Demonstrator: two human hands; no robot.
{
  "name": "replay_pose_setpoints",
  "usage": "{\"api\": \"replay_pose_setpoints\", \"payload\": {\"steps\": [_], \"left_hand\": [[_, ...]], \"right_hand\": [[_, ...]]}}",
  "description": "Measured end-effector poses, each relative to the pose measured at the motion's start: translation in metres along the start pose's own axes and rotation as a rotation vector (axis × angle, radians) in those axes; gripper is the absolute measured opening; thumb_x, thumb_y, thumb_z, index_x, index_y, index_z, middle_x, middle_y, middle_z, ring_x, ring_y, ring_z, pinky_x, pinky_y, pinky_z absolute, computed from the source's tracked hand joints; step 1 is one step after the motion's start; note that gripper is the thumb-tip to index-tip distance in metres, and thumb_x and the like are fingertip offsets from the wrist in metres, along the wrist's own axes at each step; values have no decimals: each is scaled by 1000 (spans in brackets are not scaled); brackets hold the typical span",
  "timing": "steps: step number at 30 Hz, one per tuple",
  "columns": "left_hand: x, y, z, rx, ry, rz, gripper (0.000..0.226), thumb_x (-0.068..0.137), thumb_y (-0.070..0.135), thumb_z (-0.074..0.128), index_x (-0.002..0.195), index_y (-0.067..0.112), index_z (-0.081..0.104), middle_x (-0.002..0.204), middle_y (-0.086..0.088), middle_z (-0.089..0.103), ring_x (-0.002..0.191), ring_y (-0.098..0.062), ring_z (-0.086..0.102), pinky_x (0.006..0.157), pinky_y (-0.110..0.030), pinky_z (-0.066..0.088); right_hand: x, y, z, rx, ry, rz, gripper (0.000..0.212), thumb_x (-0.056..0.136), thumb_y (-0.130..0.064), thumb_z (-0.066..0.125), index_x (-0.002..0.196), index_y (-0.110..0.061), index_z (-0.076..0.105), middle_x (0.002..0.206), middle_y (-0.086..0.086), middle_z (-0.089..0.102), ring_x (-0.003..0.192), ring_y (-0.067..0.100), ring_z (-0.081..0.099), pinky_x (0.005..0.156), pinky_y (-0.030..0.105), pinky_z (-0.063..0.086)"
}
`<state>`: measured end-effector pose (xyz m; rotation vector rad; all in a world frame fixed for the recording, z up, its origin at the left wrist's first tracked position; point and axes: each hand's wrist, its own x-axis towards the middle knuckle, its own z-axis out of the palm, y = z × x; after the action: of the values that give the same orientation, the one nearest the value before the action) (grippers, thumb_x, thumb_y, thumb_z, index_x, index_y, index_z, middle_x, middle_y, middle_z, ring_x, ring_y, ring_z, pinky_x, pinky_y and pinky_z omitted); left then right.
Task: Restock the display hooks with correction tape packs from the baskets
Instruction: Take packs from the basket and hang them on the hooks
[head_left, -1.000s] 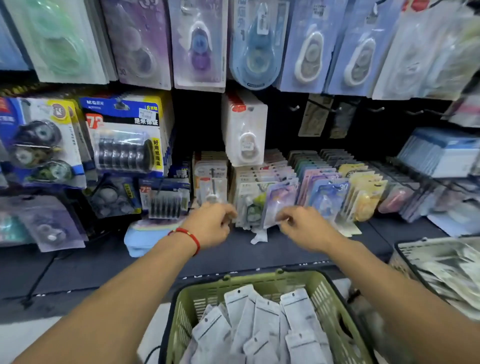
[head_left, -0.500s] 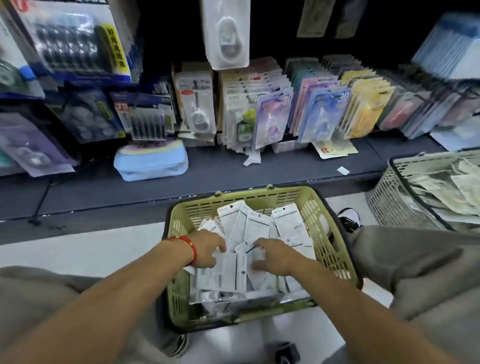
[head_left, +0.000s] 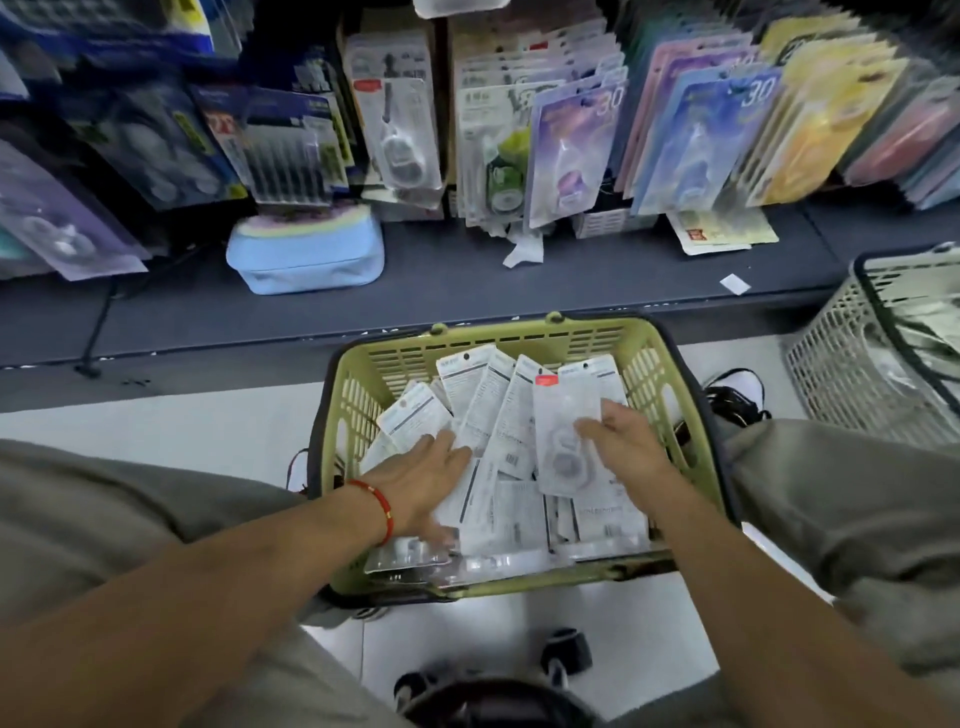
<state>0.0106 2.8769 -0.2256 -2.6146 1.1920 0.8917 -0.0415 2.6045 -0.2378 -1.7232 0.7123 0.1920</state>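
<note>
A green plastic basket stands on the floor between my knees, filled with several white correction tape packs. My left hand lies flat on the packs at the basket's left, fingers straight. My right hand holds one pack with a red tag, face up, thumb over its right edge, lifted slightly above the pile. Rows of hanging packs fill the display above the shelf.
A dark shelf ledge runs behind the basket, with a light blue pouch and paper scraps on it. A second pale basket with packs stands at the right. White floor and a stool base lie below me.
My view dropped from the hooks to the basket. Both hands came down from the display into the green basket; the right hand has taken hold of one pack and raised it.
</note>
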Motion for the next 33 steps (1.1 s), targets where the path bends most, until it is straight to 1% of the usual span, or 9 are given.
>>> {"api": "replay_pose_setpoints", "payload": {"steps": [4, 6, 8, 11, 14, 21, 24, 28, 33], "left_hand": [[-1, -2, -7, -69, 90, 6, 59, 94, 33, 73, 140, 11, 43, 129, -8, 43, 108, -28, 59, 78, -32, 56], [-4, -9, -24, -352, 242, -89, 18, 103, 22, 57, 118, 12, 57, 101, -1, 60, 89, -17, 69, 61, -15, 49], [-4, -16, -42, -693, 409, -238, 15, 105, 17, 54, 113, 13, 65, 84, -2, 69, 62, -3, 66, 51, -15, 49], [-5, -10, -64, -1346, 475, -295, 20, 107, 20, 59, 124, 18, 70, 110, -7, 79, 96, -23, 75, 80, -41, 64], [-6, 5, -73, -1871, 258, -200, 27, 102, 42, 61, 121, 26, 73, 117, 0, 79, 105, -23, 75, 79, -45, 64], [-3, -4, -48, -1746, 209, -287, 62, 81, 2, 84, 134, 22, 59, 115, -6, 79, 105, -31, 77, 73, -44, 65], [-1, -28, -50, -1735, 324, -436, 57, 85, -1, 80, 132, 20, 58, 120, -14, 76, 107, -36, 74, 91, -62, 59], [-1, -44, -57, -1804, 430, -428, 51, 87, -3, 75, 132, 16, 59, 120, -14, 76, 103, -32, 76, 74, -41, 64], [-9, -56, -61, -1849, 534, -446, 48, 92, 5, 71, 133, 24, 54, 128, -11, 69, 110, -35, 70, 83, -46, 60]], "right_hand": [[5, -13, -6, 251, 59, 129, 24, 97, -17, 66, 84, -32, 79, 79, -12, 79, 93, 24, 74, 80, 39, 59], [4, -23, -8, 350, 39, 141, 24, 92, -21, 68, 91, -43, 79, 87, -8, 80, 97, 28, 75, 82, 45, 61], [3, -33, -9, 476, -56, 120, 23, 91, -20, 71, 110, -30, 78, 106, 3, 80, 103, 34, 75, 80, 45, 61], [-4, -48, 8, 482, -225, 14, 17, 93, -24, 72, 109, -20, 78, 114, 9, 79, 105, 32, 76, 87, 46, 61], [-15, -56, 40, 451, -167, -46, 14, 101, -19, 68, 110, -16, 78, 108, 5, 81, 103, 27, 77, 85, 42, 63], [-22, -38, 53, -50, -23, -252, 8, 101, -24, 69, 103, -17, 69, 99, -7, 69, 88, 15, 66, 72, 30, 56], [-22, -19, 35, -593, -393, -280, 23, 94, -23, 77, 116, -22, 69, 112, -9, 65, 103, 11, 64, 96, 35, 55], [-25, 2, 50, -1049, -531, -375, 54, 86, -35, 83, 134, -26, 61, 128, -2, 51, 121, 17, 49, 105, 38, 41], [-14, -2, 24, -654, -346, -257, 22, 94, -25, 77, 94, -18, 56, 98, -1, 59, 84, 16, 59, 60, 17, 46]]}}
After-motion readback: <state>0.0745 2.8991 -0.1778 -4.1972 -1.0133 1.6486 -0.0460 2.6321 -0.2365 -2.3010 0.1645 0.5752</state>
